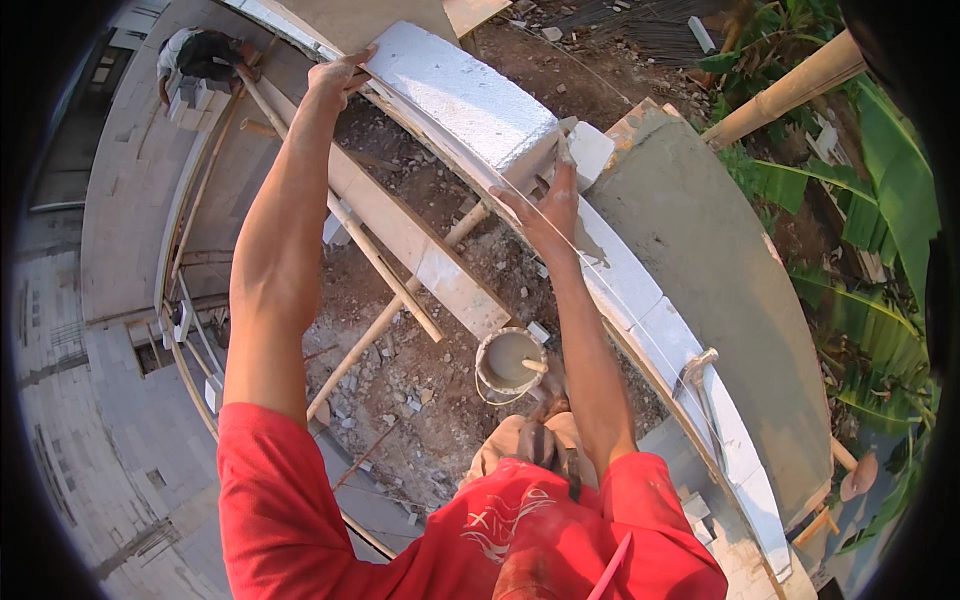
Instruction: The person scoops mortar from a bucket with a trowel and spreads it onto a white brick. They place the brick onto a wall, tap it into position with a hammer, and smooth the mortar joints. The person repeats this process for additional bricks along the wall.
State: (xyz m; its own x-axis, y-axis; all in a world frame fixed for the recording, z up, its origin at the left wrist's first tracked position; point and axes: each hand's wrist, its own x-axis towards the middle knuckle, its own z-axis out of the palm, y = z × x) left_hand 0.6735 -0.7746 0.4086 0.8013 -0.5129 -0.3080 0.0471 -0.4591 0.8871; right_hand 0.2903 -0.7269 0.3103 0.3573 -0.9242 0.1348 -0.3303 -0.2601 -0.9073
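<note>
A long white lightweight block (pixel 455 85) lies along the top of the wall (pixel 640 295) in front of me. My left hand (pixel 340 78) is at its far left end, fingers closed over the edge. My right hand (pixel 550 205) grips the near right end, its fingers upright against the end face and its thumb spread to the left. Just beyond those fingers sits a smaller white block piece (pixel 590 152). A thin taut string runs along the wall top and passes by my right hand. The block's underside is hidden.
Below stands a bucket (pixel 483 365) of grey slurry with a handle sticking out. A hammer (pixel 700 375) rests on the wall. Bamboo poles (pixel 385 320) and a plank (pixel 420 250) cross the rubble floor. Grey mortar surface (pixel 700 240) and banana leaves lie right; another person (pixel 205 55) bends at upper left.
</note>
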